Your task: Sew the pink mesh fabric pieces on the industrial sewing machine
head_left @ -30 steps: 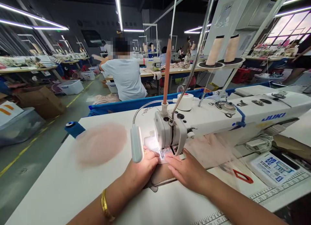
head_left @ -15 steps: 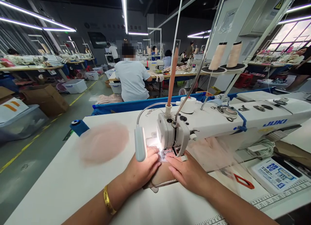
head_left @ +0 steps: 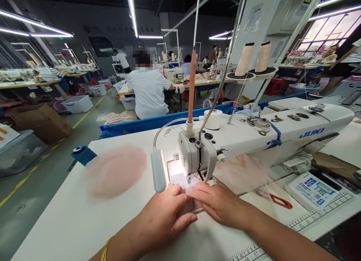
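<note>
The lit head of a white sewing machine [head_left: 188, 152] stands just beyond both hands. Between them, in front of the presser foot [head_left: 192, 177], is a small piece of thin, pale pink fabric [head_left: 195, 205], mostly hidden by fingers. My left hand [head_left: 166, 210] has its fingers curled on the fabric's left side, thumb stretched to the right. From the other side, my right hand [head_left: 217, 202] pinches the fabric with fingertips close to the left hand's. A sheer pink cloth [head_left: 242, 174] lies under the machine arm, right of my right hand.
A small lamp [head_left: 158, 171] hangs close above my left hand. Sheer pink pieces [head_left: 115, 172] and a blue thread cone [head_left: 84, 155] lie left. Rightward are an orange-red thread snips [head_left: 281, 201], a white box [head_left: 313, 189] and a ruler strip [head_left: 318, 216]. A co-worker [head_left: 148, 90] sits ahead.
Both hands have drawn back slightly from the needle toward me. My left hand went from lying flat to curled fingers, and my right fingertips closed together. The view shifted a little.
</note>
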{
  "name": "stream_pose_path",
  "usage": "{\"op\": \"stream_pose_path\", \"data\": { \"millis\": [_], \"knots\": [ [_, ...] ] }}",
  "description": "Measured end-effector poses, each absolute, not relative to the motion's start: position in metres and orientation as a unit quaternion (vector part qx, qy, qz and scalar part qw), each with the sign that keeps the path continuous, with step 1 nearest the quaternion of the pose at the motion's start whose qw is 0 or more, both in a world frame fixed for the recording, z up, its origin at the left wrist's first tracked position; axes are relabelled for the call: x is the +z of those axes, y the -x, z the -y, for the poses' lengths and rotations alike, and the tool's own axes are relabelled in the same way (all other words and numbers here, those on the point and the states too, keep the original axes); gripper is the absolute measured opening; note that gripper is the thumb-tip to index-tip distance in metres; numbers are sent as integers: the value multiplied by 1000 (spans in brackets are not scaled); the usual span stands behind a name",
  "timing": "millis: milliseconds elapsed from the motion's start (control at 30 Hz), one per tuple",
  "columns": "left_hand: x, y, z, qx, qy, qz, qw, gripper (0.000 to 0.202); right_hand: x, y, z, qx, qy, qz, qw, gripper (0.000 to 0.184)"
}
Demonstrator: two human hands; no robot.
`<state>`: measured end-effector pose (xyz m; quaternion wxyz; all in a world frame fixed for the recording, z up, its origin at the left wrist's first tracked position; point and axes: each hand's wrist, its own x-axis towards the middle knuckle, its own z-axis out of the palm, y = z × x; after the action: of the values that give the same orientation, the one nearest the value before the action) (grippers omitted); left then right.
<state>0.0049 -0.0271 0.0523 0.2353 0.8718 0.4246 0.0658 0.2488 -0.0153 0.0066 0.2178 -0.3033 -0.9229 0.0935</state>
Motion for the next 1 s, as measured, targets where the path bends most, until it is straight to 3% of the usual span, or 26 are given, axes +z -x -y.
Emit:
{"op": "stream_pose_path", "data": {
  "millis": [133,433,1000],
  "knots": [
    [36,-2,23,91,-874,-429,207,26,4,-255,12,43,355,913,194,21],
    [11,-11,22,222,-924,-304,66,24,5,-253,20,34,311,934,172,17],
    [4,-8,8,234,-913,-334,34,29,-3,-251,13,25,355,913,200,34]
  ]
}}
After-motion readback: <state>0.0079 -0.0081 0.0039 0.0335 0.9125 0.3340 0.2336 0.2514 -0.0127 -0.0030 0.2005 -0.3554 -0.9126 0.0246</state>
